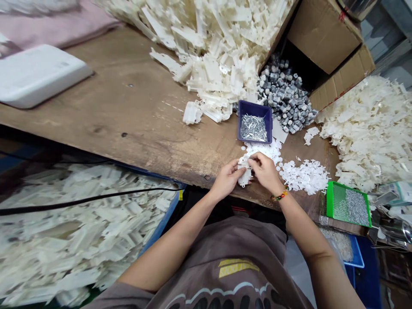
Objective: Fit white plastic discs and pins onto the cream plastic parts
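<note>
Between my two hands, just over the table's front edge, is a white plastic part (pixel 243 177) with small notches and holes. My left hand (pixel 227 178) grips it from the left, thumb across its face. The fingers of my right hand (pixel 264 169) are pinched at its upper right edge; whether they also hold some small piece cannot be made out. Small white discs (pixel 265 150) lie right behind my hands. Beyond them stands a dark purple bin (pixel 239 122) with many thin metal pins (pixel 253 127) in it.
White plastic parts (pixel 209 64) are heaped at the back, with grey metal pieces (pixel 285 96) by a cardboard box (pixel 325 34). More discs (pixel 305 176) and a green basket (pixel 330 199) are at right. A white device (pixel 41 75) sits left; a black cable (pixel 96 199) crosses the lower-left pile.
</note>
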Motion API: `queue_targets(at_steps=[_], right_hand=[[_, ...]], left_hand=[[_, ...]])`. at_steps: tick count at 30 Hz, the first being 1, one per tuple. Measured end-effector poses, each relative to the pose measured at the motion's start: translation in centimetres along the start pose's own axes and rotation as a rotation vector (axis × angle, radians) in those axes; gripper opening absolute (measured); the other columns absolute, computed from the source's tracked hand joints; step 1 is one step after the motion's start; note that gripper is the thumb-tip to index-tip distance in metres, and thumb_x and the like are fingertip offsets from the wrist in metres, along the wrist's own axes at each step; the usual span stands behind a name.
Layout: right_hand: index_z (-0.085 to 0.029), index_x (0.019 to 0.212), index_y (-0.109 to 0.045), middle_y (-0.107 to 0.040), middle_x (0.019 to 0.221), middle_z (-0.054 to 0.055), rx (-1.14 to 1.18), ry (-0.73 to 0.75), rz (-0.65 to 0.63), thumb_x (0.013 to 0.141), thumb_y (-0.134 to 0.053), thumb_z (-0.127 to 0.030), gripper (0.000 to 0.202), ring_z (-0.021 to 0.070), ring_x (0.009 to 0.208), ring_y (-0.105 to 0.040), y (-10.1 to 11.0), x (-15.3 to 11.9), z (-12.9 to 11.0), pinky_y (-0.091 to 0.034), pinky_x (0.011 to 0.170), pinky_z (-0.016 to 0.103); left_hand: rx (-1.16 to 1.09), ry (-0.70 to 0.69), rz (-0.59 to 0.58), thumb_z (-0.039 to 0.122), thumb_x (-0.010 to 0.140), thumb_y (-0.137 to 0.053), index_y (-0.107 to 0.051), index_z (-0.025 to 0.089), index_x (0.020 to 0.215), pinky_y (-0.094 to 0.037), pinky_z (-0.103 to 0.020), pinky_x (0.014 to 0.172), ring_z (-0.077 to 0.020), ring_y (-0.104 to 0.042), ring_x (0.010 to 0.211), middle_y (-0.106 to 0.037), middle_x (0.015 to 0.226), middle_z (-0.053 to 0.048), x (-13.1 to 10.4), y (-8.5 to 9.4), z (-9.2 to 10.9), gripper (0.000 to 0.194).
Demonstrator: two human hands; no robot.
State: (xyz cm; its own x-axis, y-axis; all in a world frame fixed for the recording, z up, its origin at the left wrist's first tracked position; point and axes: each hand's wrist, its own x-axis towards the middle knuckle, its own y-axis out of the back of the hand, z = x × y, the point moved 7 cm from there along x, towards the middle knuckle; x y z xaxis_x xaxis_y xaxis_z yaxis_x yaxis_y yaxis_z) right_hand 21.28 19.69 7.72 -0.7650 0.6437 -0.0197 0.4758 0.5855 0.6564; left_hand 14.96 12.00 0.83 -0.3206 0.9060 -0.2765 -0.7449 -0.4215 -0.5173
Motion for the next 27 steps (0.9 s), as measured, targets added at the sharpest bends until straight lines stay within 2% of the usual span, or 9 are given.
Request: queue_targets(at_steps=[3,8,13,19,24,27], right_hand=[[-0.02,0.08,-0.053,-0.054,0.067,-0.003,0.177,-0.117,0.019,0.085,-0.047,-0.034,0.016,0.0105,0.055,-0.046,0.1,-0.3,1.3,-0.038,0.056,0.023],[-0.02,0.072,-0.052,-0.054,0.064,-0.003,0.006,-0.09,0.079,0.083,-0.049,-0.027,0.013,0.0113,0.058,-0.047,0.3,-0.6,0.7,-0.036,0.058,0.024],[-0.021,0.071,-0.049,-0.051,0.063,-0.003,-0.027,-0.089,0.101,0.083,-0.047,-0.026,0.013,0.0118,0.058,-0.047,0.6,-0.7,0.3,-0.036,0.058,0.024],[-0.021,0.071,-0.045,-0.053,0.07,0.0,-0.28,0.054,0.103,0.084,-0.042,-0.022,0.014,0.0136,0.066,-0.048,0.2,-0.8,-0.6,-0.036,0.065,0.026],[-0.021,0.072,-0.046,-0.055,0.071,0.001,-0.278,0.014,0.168,0.086,-0.041,-0.023,0.015,0.0141,0.066,-0.05,-0.1,-1.2,-0.4,-0.037,0.065,0.026],[-0.021,0.072,-0.048,-0.056,0.073,0.001,-0.327,0.05,0.126,0.087,-0.041,-0.024,0.016,0.0147,0.069,-0.051,-0.1,-1.1,-0.9,-0.037,0.066,0.026]], left_hand=[[-0.029,0.015,-0.007,0.032,0.07,-0.066,-0.055,0.013,0.101,-0.055,-0.03,0.056,-0.0148,-0.062,0.055,-0.067,0.072,-0.001,0.0,-0.1,0.0,0.038],[-0.035,-0.008,0.006,0.032,0.068,-0.068,-0.056,0.013,0.102,-0.055,-0.029,0.054,-0.0155,-0.063,0.058,-0.067,0.073,-0.001,0.0,-0.1,0.0,0.04],[-0.037,-0.017,0.009,0.03,0.069,-0.066,-0.056,0.013,0.102,-0.054,-0.028,0.053,-0.0144,-0.062,0.057,-0.067,0.076,-0.002,0.0,0.0,-0.1,0.038],[0.019,-0.05,0.029,0.03,0.07,-0.066,-0.058,0.013,0.103,-0.053,-0.027,0.059,-0.0143,-0.063,0.063,-0.068,0.08,-0.003,0.0,0.3,0.0,0.038],[0.014,-0.072,0.021,0.032,0.07,-0.066,-0.057,0.013,0.101,-0.052,-0.026,0.058,-0.0136,-0.061,0.062,-0.068,0.081,-0.003,0.0,0.1,0.3,0.037],[0.035,-0.116,0.044,0.031,0.069,-0.066,-0.058,0.013,0.099,-0.051,-0.025,0.06,-0.0144,-0.062,0.066,-0.068,0.081,-0.003,-0.1,0.1,1.0,0.035]])
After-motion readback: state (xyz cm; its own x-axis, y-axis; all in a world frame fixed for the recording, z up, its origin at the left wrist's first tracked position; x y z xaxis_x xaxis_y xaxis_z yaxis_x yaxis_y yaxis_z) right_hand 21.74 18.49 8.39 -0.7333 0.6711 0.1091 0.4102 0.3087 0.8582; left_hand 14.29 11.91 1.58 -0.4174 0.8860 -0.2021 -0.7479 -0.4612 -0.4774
